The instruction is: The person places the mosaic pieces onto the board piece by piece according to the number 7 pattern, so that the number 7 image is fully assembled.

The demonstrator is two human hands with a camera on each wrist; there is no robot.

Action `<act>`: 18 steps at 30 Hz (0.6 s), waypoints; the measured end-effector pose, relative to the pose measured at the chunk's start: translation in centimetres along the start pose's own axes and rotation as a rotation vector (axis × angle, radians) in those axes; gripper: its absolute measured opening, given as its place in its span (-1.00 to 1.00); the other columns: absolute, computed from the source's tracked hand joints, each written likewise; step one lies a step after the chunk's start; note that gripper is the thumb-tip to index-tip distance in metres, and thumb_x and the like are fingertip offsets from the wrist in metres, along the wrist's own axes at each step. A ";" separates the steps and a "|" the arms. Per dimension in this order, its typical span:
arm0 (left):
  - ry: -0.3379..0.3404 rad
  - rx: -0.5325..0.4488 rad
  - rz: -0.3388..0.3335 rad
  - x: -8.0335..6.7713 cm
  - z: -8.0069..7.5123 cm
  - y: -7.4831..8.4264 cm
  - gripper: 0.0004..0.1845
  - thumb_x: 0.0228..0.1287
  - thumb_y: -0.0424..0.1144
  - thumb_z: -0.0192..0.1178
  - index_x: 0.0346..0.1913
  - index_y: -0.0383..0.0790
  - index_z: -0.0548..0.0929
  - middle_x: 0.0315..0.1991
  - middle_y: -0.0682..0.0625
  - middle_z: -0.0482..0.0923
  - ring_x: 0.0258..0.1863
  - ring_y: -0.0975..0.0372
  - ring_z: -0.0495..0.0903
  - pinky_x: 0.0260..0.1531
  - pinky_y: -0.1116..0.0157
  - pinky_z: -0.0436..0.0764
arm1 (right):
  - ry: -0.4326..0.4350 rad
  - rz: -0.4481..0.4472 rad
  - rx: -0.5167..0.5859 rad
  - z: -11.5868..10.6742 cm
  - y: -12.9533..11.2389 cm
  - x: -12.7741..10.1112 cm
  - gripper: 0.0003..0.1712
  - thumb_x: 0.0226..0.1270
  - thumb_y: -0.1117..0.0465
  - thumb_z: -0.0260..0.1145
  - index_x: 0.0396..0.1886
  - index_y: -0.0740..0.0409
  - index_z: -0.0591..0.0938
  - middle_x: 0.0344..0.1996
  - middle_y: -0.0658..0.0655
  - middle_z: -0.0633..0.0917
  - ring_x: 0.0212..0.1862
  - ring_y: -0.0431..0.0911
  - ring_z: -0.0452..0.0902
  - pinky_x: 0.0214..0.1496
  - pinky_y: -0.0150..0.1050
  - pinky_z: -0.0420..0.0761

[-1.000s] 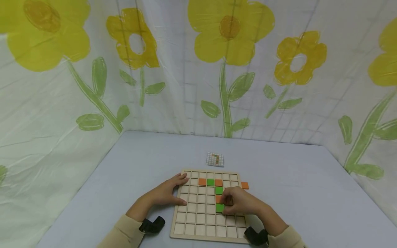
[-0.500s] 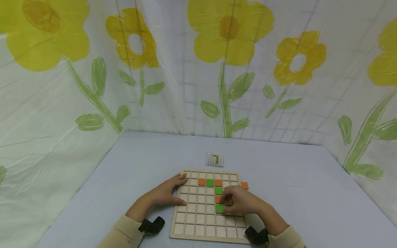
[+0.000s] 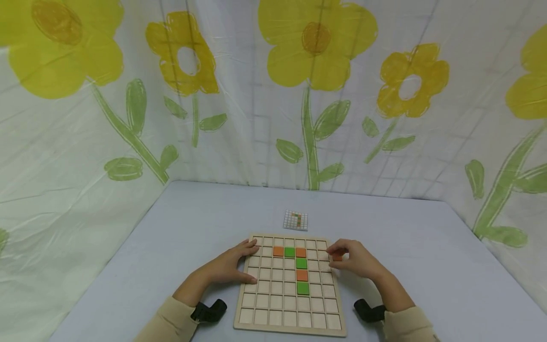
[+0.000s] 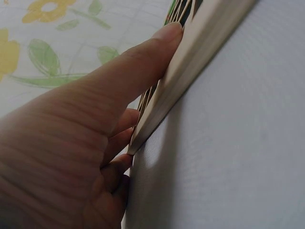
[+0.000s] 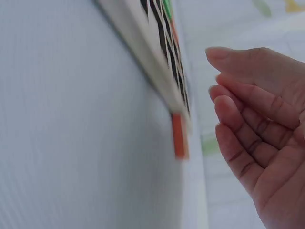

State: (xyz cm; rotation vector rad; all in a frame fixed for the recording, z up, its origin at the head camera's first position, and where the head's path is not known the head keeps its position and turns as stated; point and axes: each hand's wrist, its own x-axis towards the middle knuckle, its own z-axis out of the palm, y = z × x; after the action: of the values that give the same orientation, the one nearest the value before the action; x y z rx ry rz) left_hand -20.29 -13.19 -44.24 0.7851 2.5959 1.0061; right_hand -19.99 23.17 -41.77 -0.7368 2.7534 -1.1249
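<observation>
— Where are the hands right now?

— The left hand [image 3: 231,267] rests on the left edge of the wooden grid board [image 3: 273,311], fingers laid out straight along the rim and thumb on the frame; the left wrist view shows the fingers pressing against the board's side, gripping nothing. The right hand [image 3: 352,259] is off the board's right edge, over the loose orange tile [image 3: 337,257].

— Is it holding that tile?

— Not that I can see. In the right wrist view the fingers [image 5: 248,124] are loosely curled and apart from the tile [image 5: 178,136], which lies flat on the desk [image 3: 427,266] just beside the board's edge. So the hand is relaxed and empty (near the tile, not touching it).

— And what is on the board?

— A T-like figure: orange [image 3: 278,251], green [image 3: 290,251] and orange [image 3: 301,252] tiles in one row, then green [image 3: 301,262], orange [image 3: 302,275] and green [image 3: 303,288] running down from the right end of that row toward the person.

— Anything else on the desk?

— A small pattern card [image 3: 296,219] lies beyond the board's far edge. A cloth printed with yellow flowers [image 3: 316,42] hangs behind the desk.
</observation>
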 end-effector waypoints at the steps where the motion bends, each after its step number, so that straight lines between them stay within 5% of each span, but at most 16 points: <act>1: 0.000 -0.001 -0.001 0.0 0.0 0.0 -0.06 -0.16 0.11 0.41 0.33 -0.14 0.28 0.43 -0.03 0.02 0.43 -0.03 -0.13 0.31 -0.13 0.02 | 0.010 0.016 -0.006 -0.2 0.3 0.0 -0.68 0.03 0.26 0.42 -0.19 0.28 0.63 -0.31 0.10 0.64 -0.29 -0.14 0.51 -0.28 -0.33 0.54; 11: 0.002 0.007 0.006 0.0 0.1 -0.2 -0.06 -0.16 0.13 0.39 0.33 -0.12 0.28 0.43 -0.03 0.02 0.43 -0.03 -0.13 0.30 -0.13 0.02 | 0.075 0.170 -0.026 -0.6 2.3 -0.3 -0.64 0.01 0.31 0.40 -0.13 0.29 0.62 -0.18 0.13 0.65 -0.13 -0.04 0.55 -0.11 -0.23 0.57; 18: 0.000 0.004 0.012 0.1 0.1 -0.3 -0.06 -0.15 0.14 0.39 0.33 -0.12 0.28 0.43 -0.05 0.02 0.43 -0.04 -0.13 0.30 -0.15 0.02 | 0.076 0.178 -0.024 -0.5 3.2 -0.5 -0.65 0.01 0.34 0.40 -0.14 0.27 0.63 -0.20 0.11 0.65 -0.15 -0.07 0.56 -0.13 -0.27 0.56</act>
State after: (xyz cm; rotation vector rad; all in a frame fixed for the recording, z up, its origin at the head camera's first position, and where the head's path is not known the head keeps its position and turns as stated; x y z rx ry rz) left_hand -20.47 -13.28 -44.52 0.8029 2.5972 1.0053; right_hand -20.96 25.64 -43.63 -0.4485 2.8314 -1.1070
